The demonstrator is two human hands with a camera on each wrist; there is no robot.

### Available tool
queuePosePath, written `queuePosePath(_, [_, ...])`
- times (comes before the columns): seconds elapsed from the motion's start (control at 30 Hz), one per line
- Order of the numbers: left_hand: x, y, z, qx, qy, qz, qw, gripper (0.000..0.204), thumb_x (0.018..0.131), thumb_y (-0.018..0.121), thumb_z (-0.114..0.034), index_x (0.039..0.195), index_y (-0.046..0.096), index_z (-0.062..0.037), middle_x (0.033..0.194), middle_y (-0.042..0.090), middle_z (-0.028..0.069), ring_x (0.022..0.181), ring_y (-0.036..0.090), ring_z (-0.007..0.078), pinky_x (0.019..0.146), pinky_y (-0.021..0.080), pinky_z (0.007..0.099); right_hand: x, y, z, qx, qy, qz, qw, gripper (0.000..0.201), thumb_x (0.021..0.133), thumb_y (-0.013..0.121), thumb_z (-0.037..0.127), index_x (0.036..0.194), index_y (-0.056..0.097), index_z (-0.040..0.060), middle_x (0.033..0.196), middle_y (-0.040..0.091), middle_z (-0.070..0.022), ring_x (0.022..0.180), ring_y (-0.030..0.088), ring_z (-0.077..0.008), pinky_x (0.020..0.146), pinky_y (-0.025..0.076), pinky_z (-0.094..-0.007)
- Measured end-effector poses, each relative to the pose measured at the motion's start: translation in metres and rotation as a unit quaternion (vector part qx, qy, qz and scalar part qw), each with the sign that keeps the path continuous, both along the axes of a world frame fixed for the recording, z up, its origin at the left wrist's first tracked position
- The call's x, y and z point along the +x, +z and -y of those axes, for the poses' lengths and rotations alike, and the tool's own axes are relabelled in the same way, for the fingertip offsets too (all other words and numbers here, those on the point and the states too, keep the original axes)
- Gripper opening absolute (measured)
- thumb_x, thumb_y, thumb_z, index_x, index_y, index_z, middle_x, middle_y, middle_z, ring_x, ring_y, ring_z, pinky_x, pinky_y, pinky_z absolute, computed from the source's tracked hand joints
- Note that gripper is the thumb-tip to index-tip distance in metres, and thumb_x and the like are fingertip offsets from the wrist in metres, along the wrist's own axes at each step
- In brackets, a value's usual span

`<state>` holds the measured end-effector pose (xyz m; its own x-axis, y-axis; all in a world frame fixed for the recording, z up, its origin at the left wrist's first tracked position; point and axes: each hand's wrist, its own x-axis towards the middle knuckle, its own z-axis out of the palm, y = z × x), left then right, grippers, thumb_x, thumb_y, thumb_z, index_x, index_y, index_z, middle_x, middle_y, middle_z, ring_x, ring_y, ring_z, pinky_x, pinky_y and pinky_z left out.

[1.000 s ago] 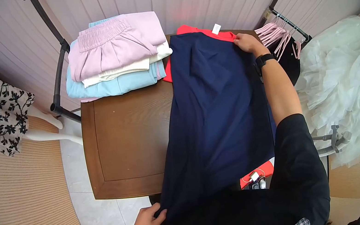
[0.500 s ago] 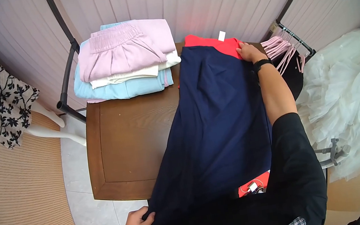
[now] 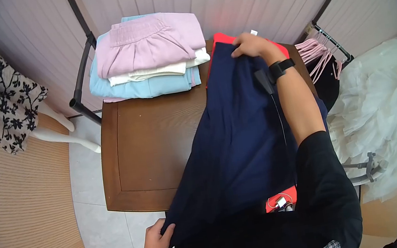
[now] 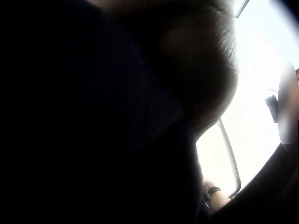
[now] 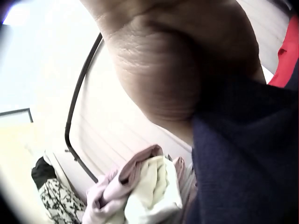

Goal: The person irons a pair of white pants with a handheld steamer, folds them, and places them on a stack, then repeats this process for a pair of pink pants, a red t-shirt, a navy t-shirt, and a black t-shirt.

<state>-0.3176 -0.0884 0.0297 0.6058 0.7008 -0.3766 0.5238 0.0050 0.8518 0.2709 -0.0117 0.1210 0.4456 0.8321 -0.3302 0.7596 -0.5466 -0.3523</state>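
Observation:
A long navy garment point(image 3: 238, 113) is spread over the right part of the table, its near end drawn down toward the body. Red cloth point(image 3: 223, 38) with a white tag shows beyond its far edge. At that far edge my right hand point(image 3: 254, 48) pinches the navy fabric, which hangs from the fingers in the right wrist view. My left hand point(image 3: 157, 240) grips the lower left corner, past the table's front edge, with the thumb on top. Dark cloth point(image 4: 93, 116) fills most of the left wrist view and hides those fingertips.
Folded pink, white and blue clothes point(image 3: 152, 54) are stacked at the back left of the wooden table point(image 3: 149, 136). A black rack point(image 3: 82, 64) frames the back. Pink hangers point(image 3: 318, 52) and a white ruffled gown point(image 3: 375, 102) hang at right; a mannequin in a floral skirt point(image 3: 4, 96) stands left.
My right hand has moved left along the far edge, from the right corner of the red cloth onto the navy fabric. My left hand shifted slightly left, then back, keeping its corner.

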Motion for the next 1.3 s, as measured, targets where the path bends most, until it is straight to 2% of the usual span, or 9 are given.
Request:
queuePosePath(0.1, [-0.001, -0.004, 0.002, 0.011, -0.008, -0.014, 1.000, 0.016, 0.085, 0.070, -0.009, 0.091, 0.064, 0.0039, 0.067, 0.064, 0.0097, 0.058, 0.057, 0.0130, 0.057, 0.046, 0.0285, 0.035, -0.030, 0.001, 0.108, -0.079, -0.092, 0.987, 0.033, 0.075, 0.074, 0.014, 0.103, 0.069, -0.0020, 0.090, 0.069, -0.0189, 0.089, 0.065, -0.0289, 0.083, 0.048, -0.0393])
queuePosePath(0.17, [-0.005, -0.007, 0.001, -0.026, -0.023, -0.010, 0.999, 0.014, 0.085, 0.070, -0.009, 0.090, 0.065, 0.0036, 0.068, 0.064, 0.0094, 0.059, 0.058, 0.0133, 0.057, 0.046, 0.0281, 0.049, -0.057, -0.003, 0.112, 0.062, 0.021, 0.992, 0.023, 0.076, 0.074, 0.014, 0.081, 0.060, -0.0032, 0.070, 0.058, -0.0123, 0.072, 0.057, -0.0226, 0.069, 0.044, -0.0387])
queuePosePath(0.33, [-0.030, -0.025, 0.004, -0.029, -0.079, 0.036, 0.996, 0.011, 0.087, 0.069, -0.006, 0.089, 0.063, 0.0034, 0.072, 0.064, 0.0078, 0.060, 0.060, 0.0134, 0.057, 0.048, 0.0266, 0.042, -0.051, 0.011, 0.096, 0.035, 0.050, 0.994, 0.021, 0.078, 0.073, 0.013, 0.082, 0.058, -0.0014, 0.074, 0.058, -0.0103, 0.077, 0.057, -0.0208, 0.071, 0.044, -0.0372])
queuePosePath(0.4, [-0.036, -0.030, 0.008, -0.185, 0.057, 0.105, 0.976, 0.009, 0.089, 0.066, -0.004, 0.092, 0.062, 0.0036, 0.074, 0.064, 0.0068, 0.061, 0.060, 0.0128, 0.057, 0.048, 0.0261, 0.047, -0.045, 0.016, 0.115, 0.035, 0.008, 0.993, 0.021, 0.078, 0.073, 0.014, 0.084, 0.059, -0.0006, 0.077, 0.059, -0.0085, 0.079, 0.056, -0.0200, 0.073, 0.044, -0.0357])
queuePosePath(0.57, [-0.046, -0.038, 0.015, -0.127, 0.144, 0.120, 0.974, 0.009, 0.091, 0.062, -0.005, 0.093, 0.060, 0.0028, 0.076, 0.063, 0.0016, 0.069, 0.055, 0.0066, 0.062, 0.045, 0.0229, 0.024, 0.019, 0.069, 0.281, 0.019, -0.084, 0.956, 0.017, 0.084, 0.068, 0.011, 0.095, 0.063, -0.0011, 0.084, 0.062, -0.0031, 0.084, 0.056, -0.0130, 0.077, 0.046, -0.0296])
queuePosePath(0.7, [-0.054, -0.011, -0.001, 0.055, 0.116, 0.098, 0.987, 0.014, 0.088, 0.067, -0.010, 0.091, 0.063, 0.0029, 0.072, 0.062, 0.0031, 0.066, 0.054, 0.0085, 0.061, 0.044, 0.0261, -0.006, 0.095, 0.142, 0.363, -0.034, -0.024, 0.931, 0.023, 0.086, 0.068, 0.010, 0.105, 0.063, -0.0007, 0.087, 0.062, -0.0023, 0.083, 0.057, -0.0106, 0.074, 0.046, -0.0248])
queuePosePath(0.87, [-0.069, 0.064, -0.047, 0.218, 0.054, 0.075, 0.972, 0.016, 0.077, 0.074, -0.008, 0.083, 0.063, 0.0029, 0.070, 0.061, 0.0095, 0.063, 0.057, 0.0192, 0.061, 0.045, 0.0306, -0.008, 0.163, 0.242, 0.485, -0.046, -0.062, 0.871, 0.023, 0.093, 0.062, 0.008, 0.115, 0.062, 0.0004, 0.100, 0.064, -0.0018, 0.089, 0.059, -0.0069, 0.078, 0.046, -0.0191])
queuePosePath(1.0, [-0.086, 0.116, -0.095, 0.420, 0.054, 0.030, 0.905, 0.023, 0.074, 0.076, -0.012, 0.085, 0.064, 0.0033, 0.082, 0.065, 0.0114, 0.075, 0.060, 0.0252, 0.071, 0.046, 0.0353, -0.030, 0.205, 0.310, 0.537, -0.088, -0.021, 0.839, 0.024, 0.095, 0.060, 0.007, 0.118, 0.062, -0.0005, 0.106, 0.065, -0.0017, 0.095, 0.060, -0.0079, 0.084, 0.045, -0.0192])
queuePosePath(1.3, [-0.052, 0.269, -0.199, 0.409, -0.035, 0.090, 0.907, 0.014, 0.090, 0.066, -0.013, 0.094, 0.064, 0.0008, 0.083, 0.059, -0.0023, 0.079, 0.052, 0.0064, 0.071, 0.041, 0.0203, -0.078, 0.248, 0.400, 0.582, -0.197, -0.028, 0.788, 0.022, 0.096, 0.061, 0.011, 0.116, 0.064, 0.0028, 0.100, 0.067, -0.0013, 0.085, 0.064, -0.0066, 0.074, 0.050, -0.0179])
